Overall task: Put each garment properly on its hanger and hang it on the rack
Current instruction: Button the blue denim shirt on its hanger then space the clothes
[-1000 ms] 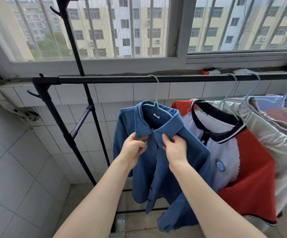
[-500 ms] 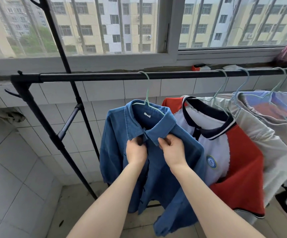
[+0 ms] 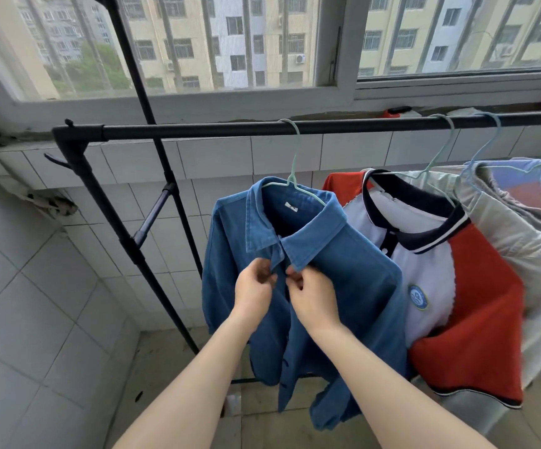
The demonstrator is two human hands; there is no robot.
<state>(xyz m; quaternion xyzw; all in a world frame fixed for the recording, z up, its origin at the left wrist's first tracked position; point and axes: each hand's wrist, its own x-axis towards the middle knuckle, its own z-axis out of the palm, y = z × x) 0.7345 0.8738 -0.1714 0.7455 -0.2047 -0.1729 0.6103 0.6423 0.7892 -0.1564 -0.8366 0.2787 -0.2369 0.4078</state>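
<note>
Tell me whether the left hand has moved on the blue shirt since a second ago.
Yes. The left hand has slid inward along the blue shirt, from under the left collar tip to the front placket below the collar, closer to the right hand.

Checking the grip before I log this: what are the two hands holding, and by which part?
Both hold the blue denim shirt: the left hand and right hand pinch its front placket edges just below the collar.

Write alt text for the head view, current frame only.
Both hands, left hand and right hand, pinch the front placket of a blue denim shirt just below its collar. It hangs on a pale green hanger from a black rack bar, with a red-and-white polo shirt next along, under a window.
</note>
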